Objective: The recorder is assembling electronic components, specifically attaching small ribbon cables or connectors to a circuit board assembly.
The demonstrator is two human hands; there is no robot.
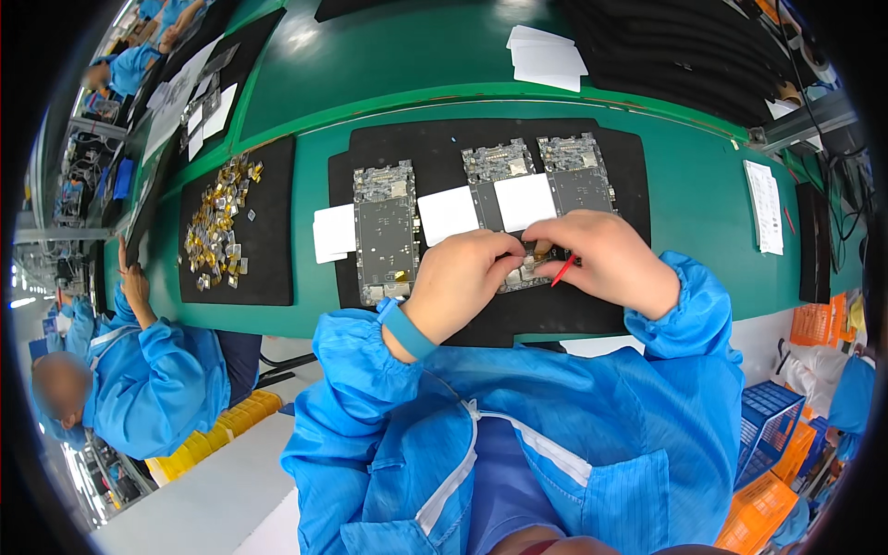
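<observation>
Three dark circuit boards lie on a black mat (pixel 435 139): a left board (pixel 387 236), a middle board (pixel 497 162) and a right board (pixel 579 176). Both hands meet over the near end of the middle board. My left hand (pixel 462 277) is closed, thumb and forefinger pinched at small parts there; what they hold is hidden. Opposite it, my right hand (pixel 610 259) is closed on a thin red stick-like tool (pixel 563 269), its fingertips close to the board. A white card (pixel 524 202) partly covers the middle and right boards; another white card (pixel 449 215) lies left of it.
To the left, a black pad (pixel 277 208) carries a heap of small yellow-and-clear pieces (pixel 217 227). White cards (pixel 335 233) touch the left board. A paper sheet (pixel 764 205) lies at the right. A co-worker in blue (pixel 157 379) sits at left; crates (pixel 768 425) stand lower right.
</observation>
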